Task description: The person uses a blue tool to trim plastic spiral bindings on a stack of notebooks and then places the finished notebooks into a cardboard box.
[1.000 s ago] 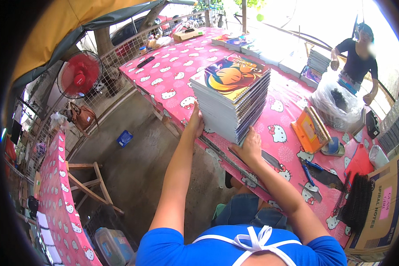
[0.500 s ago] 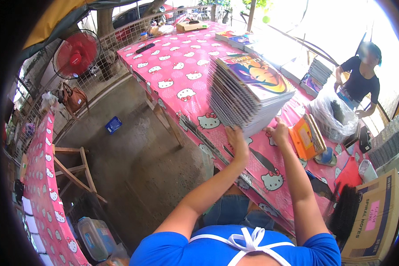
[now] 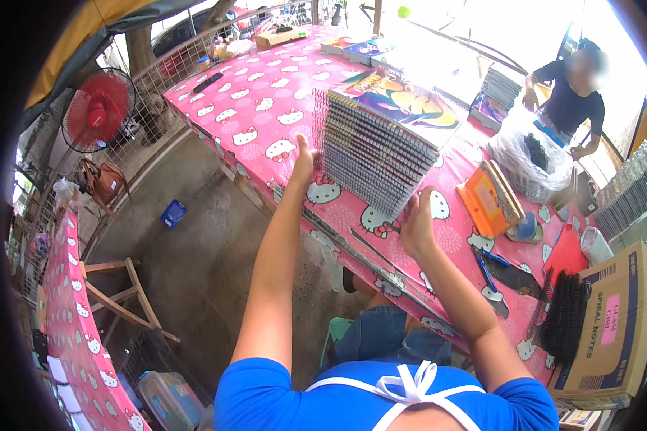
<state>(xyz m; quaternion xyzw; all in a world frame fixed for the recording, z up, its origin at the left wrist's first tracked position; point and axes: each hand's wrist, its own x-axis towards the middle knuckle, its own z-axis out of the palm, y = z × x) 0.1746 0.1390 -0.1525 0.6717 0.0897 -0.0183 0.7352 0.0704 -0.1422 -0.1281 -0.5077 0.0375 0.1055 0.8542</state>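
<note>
A tall stack of spiral-bound notebooks (image 3: 381, 151) stands on the pink patterned table (image 3: 262, 133), its wire spines toward me and a colourful cover on top. My left hand (image 3: 305, 159) is upright at the stack's left side, fingers straight and flat; whether they touch it I cannot tell. At the near right corner of the stack, my right hand (image 3: 418, 228) has its fingers stretched out along the lower side. Neither hand is closed around the notebooks. Blue-handled pliers (image 3: 487, 269) lie to the right of my right forearm.
Right of the stack are an orange holder (image 3: 482, 205), a tape roll (image 3: 528, 228) and a clear plastic bag (image 3: 528, 161). Black spiral coils (image 3: 562, 312) lean by a cardboard box (image 3: 611, 323). A person (image 3: 571, 100) stands across the table. More notebooks (image 3: 499, 97) sit at the back.
My left hand has moved from the stack's near lower corner up along its left side. The stack has turned, showing more spines toward me. My right hand has shifted slightly left, its fingers straighter.
</note>
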